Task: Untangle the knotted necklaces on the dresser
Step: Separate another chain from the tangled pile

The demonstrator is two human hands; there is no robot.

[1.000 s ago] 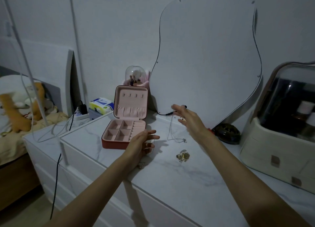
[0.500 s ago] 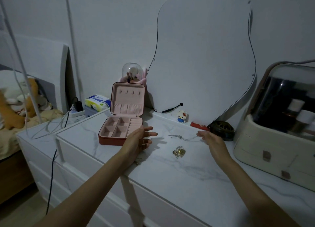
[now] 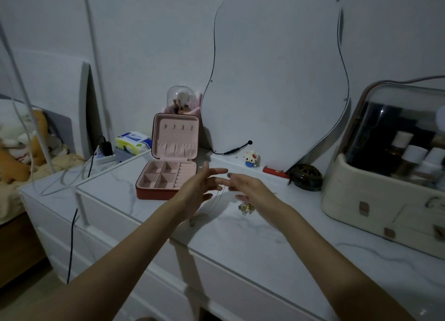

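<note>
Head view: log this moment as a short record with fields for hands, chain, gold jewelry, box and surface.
left hand: raised over the dresser, fingers spread toward the other hand
right hand: raised, fingertips near the left's; grip blurred
chain: thin, hanging below the hands; which hand holds it is unclear
gold jewelry: small heap lying on the top, under the right hand
jewelry box: open, lid upright, compartments look empty
dresser: white marble-look top

One head-worn wide view looks forward and down over the dresser (image 3: 240, 236), near arm's reach.
</note>
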